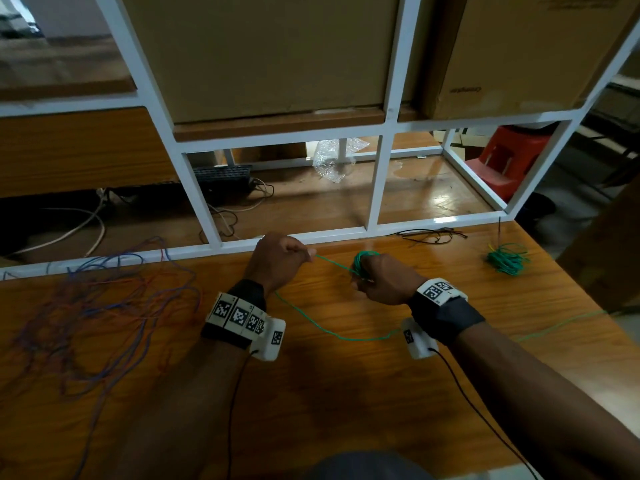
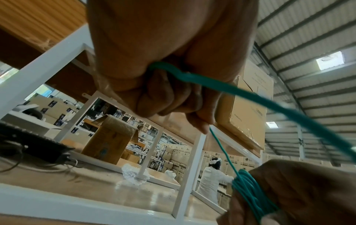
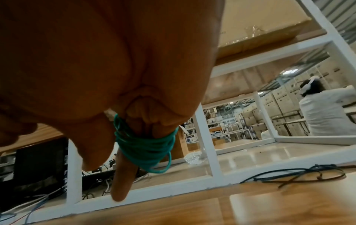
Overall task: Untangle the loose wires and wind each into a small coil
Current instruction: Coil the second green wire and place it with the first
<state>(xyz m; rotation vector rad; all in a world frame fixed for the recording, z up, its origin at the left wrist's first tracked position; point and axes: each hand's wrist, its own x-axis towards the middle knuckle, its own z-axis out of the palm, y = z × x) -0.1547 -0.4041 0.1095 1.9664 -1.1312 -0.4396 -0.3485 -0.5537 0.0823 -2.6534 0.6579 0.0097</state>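
Note:
A green wire (image 1: pixel 332 332) runs over the wooden table (image 1: pixel 311 393) from the right edge to my hands. My left hand (image 1: pixel 280 258) pinches the wire between thumb and curled fingers; the strand (image 2: pixel 221 88) passes through its fist. My right hand (image 1: pixel 377 278) has a green coil (image 1: pixel 363 263) wound round its fingers, with several turns (image 3: pixel 146 146) showing in the right wrist view and one finger (image 3: pixel 123 179) pointing down. A short taut stretch (image 2: pixel 223 150) joins the two hands. A tangle of blue and red wires (image 1: pixel 104 299) lies at the left.
A small green wire bundle (image 1: pixel 507 259) lies at the table's far right. Thin black wires (image 1: pixel 429 235) lie by the white metal shelf frame (image 1: pixel 375 181) behind the table. Cardboard boxes (image 1: pixel 277 53) stand on the shelf. A person in white (image 2: pixel 212 179) stands far behind.

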